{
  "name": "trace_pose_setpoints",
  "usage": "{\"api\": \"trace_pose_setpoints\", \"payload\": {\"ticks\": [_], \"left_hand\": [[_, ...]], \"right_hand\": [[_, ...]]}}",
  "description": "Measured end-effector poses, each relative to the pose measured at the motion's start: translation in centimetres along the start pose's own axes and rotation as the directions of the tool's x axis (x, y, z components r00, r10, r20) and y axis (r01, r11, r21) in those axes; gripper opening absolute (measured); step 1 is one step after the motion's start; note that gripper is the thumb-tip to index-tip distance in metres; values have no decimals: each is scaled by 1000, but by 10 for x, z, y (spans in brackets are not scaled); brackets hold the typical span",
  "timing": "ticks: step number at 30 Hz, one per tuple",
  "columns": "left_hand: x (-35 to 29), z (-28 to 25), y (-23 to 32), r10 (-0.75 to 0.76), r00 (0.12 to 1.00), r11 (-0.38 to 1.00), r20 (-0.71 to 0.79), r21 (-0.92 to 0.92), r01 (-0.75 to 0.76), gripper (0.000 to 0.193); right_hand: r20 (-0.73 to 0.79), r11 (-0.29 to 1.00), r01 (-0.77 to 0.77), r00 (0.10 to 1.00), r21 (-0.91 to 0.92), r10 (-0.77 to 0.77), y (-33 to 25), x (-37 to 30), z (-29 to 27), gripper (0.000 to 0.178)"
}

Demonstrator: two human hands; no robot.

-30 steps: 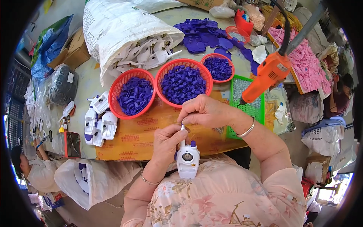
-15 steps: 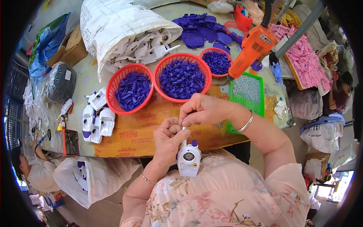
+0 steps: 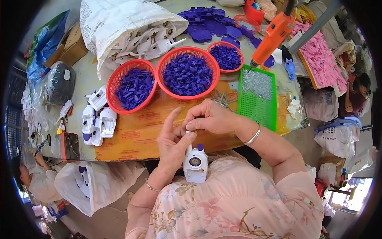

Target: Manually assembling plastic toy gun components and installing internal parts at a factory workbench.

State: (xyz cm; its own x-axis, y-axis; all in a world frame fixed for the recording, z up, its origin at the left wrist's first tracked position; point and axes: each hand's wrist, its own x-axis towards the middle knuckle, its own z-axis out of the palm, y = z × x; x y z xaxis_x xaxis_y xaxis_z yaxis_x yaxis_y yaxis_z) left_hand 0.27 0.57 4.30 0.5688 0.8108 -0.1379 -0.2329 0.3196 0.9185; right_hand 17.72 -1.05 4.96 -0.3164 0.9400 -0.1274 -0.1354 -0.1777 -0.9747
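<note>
My left hand (image 3: 170,147) holds a white plastic toy housing, shaped like a handheld radio (image 3: 195,173), by its slim antenna. The housing has a round dark centre and a purple knob (image 3: 200,147), and it rests upright against my shirt front. My left thumb presses the antenna while the index finger points up and away. At the antenna's tip, my right hand (image 3: 211,119) is closed in a pinch; whatever lies between its fingertips is hidden.
Red baskets (image 3: 187,95) of purple parts stand beyond my hands. A green tray (image 3: 256,111) of screws is at right, under a hanging orange electric screwdriver (image 3: 274,36). White housings (image 3: 107,123) lie at left, before a white sack (image 3: 131,24). A person (image 3: 357,97) sits far right.
My left index finger has straightened upward, off the antenna. My right hand keeps its pinch at the tip. The view has shifted slightly, and the hanging screwdriver appears further right and higher.
</note>
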Motion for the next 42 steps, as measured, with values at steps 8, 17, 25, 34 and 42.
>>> {"api": "trace_pose_setpoints", "payload": {"ticks": [8,17,25,34,42], "left_hand": [[9,-15,11,92,992,991,-84,106,-83,28],[45,-29,22,291,924,956,-246,100,-274,28],[26,-41,28,151,986,973,-72,-166,-161,39],[4,-34,14,-38,996,974,85,-218,56,46],[17,-44,1,-43,997,873,69,-482,71,46]], "right_hand": [[-469,998,-57,881,23,61,2,-29,7,24],[-88,943,-245,959,224,270,19,-39,37,24],[9,715,-75,995,695,97,42,-29,21,33],[-40,792,-113,984,600,171,33,-23,23,28],[-70,800,96,983,-592,-170,-5,-10,23,22]]}}
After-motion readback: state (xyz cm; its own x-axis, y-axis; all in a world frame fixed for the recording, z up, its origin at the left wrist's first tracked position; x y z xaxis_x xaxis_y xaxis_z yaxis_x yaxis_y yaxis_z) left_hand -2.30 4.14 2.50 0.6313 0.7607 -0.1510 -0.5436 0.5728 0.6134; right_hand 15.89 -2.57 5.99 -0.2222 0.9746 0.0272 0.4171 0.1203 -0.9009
